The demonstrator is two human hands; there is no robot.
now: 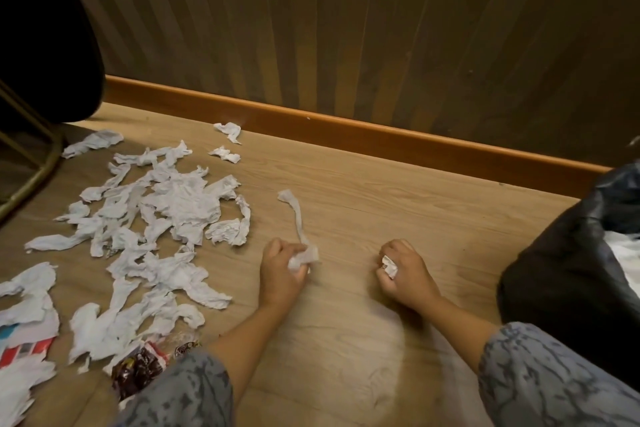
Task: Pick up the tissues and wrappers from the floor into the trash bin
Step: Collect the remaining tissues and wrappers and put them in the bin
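Many torn white tissues [180, 204] lie scattered over the wooden floor at the left. My left hand [280, 270] rests on the floor, shut on a long twisted tissue strip [297, 215] that trails away toward the wall. My right hand [405, 270] is a fist on the floor with a small crumpled tissue [389, 265] inside it. The trash bin [568, 274], lined with a black bag, stands at the right edge with white tissue inside. A dark brown wrapper [138, 369] and a red and white wrapper [24, 348] lie at the lower left.
A wood-panelled wall with an orange skirting board [346, 128] runs behind the floor. A dark chair [45, 28] with a brass leg frame [41, 163] stands at the far left. Bare floor [398, 184] lies between the tissue pile and the bin.
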